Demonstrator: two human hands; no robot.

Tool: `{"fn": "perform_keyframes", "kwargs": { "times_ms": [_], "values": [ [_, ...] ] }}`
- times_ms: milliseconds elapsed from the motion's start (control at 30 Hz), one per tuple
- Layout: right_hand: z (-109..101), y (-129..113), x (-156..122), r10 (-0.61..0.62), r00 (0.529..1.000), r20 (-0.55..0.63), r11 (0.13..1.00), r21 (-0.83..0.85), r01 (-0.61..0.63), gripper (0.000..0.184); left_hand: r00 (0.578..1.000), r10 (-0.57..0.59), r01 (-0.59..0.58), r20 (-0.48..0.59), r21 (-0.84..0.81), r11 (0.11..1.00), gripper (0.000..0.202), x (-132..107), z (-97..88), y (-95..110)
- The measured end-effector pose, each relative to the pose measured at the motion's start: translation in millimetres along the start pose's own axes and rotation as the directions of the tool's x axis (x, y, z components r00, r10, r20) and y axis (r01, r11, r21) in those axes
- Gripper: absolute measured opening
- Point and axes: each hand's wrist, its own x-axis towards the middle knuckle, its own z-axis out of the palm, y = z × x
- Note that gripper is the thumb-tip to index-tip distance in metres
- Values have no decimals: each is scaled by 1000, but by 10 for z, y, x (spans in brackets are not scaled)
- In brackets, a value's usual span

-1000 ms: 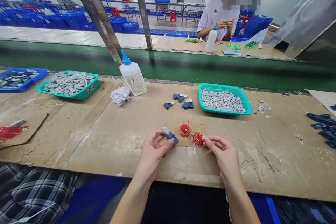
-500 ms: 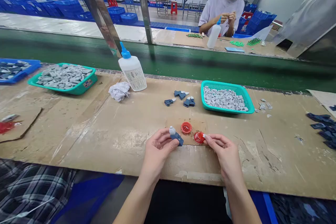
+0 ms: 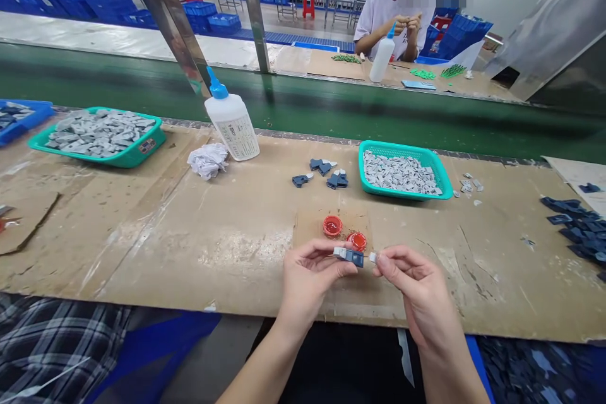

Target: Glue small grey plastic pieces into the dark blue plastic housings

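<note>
My left hand (image 3: 308, 279) holds a dark blue plastic part (image 3: 350, 257) with a pale grey end, pinched between thumb and fingers. My right hand (image 3: 417, 285) pinches a small grey piece (image 3: 373, 257) a little to the right of that part, the two apart by a narrow gap. Just beyond my hands, two red bottle caps (image 3: 332, 226) (image 3: 357, 241) with red liquid inside sit on a cardboard square (image 3: 307, 228). Several dark blue parts (image 3: 322, 167) lie farther up the bench.
A teal basket of grey pieces (image 3: 401, 173) stands beyond my hands, and a second teal tray (image 3: 97, 137) stands at left. A glue bottle (image 3: 231, 126), crumpled tissue (image 3: 207, 161) and a dark blue pile (image 3: 575, 227) share the bench. A green conveyor belt (image 3: 284, 107) separates me from a co-worker (image 3: 392, 19).
Both hands have risen from beside the red caps and come closer together. The blue part has turned sideways in my left hand. The whole view has tilted and shifted slightly.
</note>
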Motion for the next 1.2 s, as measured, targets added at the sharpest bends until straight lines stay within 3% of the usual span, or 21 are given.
{"fn": "perform_keyframes", "kwargs": {
  "times_ms": [267,433,533,700,900,1067,1200],
  "values": [
    [47,44,22,-6,993,116,1000,-3,7,16,1000,27,-27,8,-12,1000,25,-35,68,33],
    [33,27,36,99,962,253,993,34,-111,26,998,50,-48,-44,38,998,18,-96,132,73],
    [24,31,22,163,929,333,982,41,-187,27,997,82,-82,2,111,990,16,-118,124,95],
    [36,74,6,166,911,378,971,99,-218,28,970,178,-221,164,295,930,15,-104,44,123],
    [167,38,34,99,938,333,976,150,-156,33,959,195,-261,204,379,888,15,-5,-47,171],
    [414,-14,23,20,985,174,987,155,-47,33,986,36,-76,160,251,965,37,68,-63,185],
    [397,-138,48,-11,981,195,1000,0,11,42,990,16,-46,142,205,978,38,78,-93,168]
  ]
}}
